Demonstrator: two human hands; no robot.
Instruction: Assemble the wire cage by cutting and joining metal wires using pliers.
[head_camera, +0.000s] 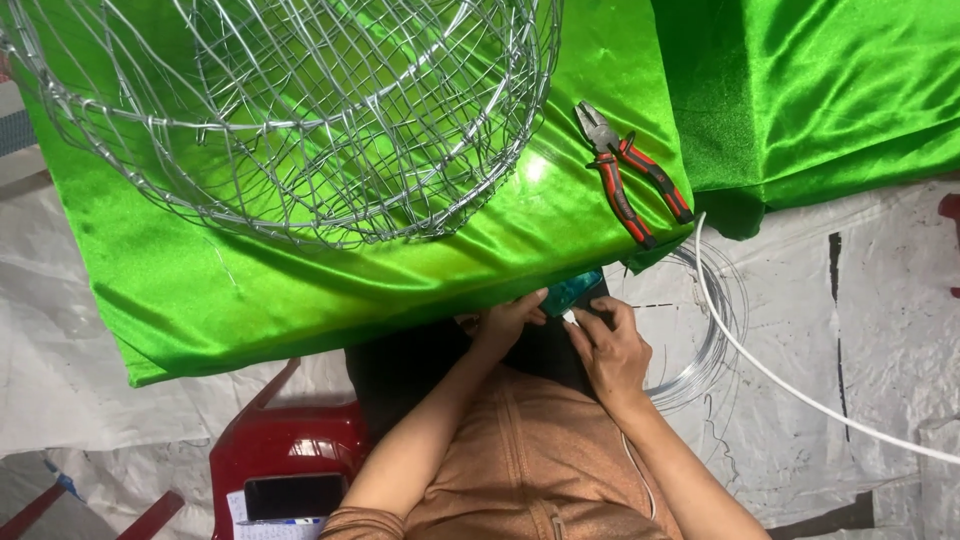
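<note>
White sheeting (860, 330) covers the floor beneath a green-draped table (300, 280).

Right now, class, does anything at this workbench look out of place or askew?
Mildly, yes. The pliers lie open at the very corner of the green cloth, handles reaching its edge. The wire basket is tipped on its side. A wire coil lies loose on the floor beside the right hand.

1 head view, steeply downward, close over lap and table edge (400, 300)
</note>
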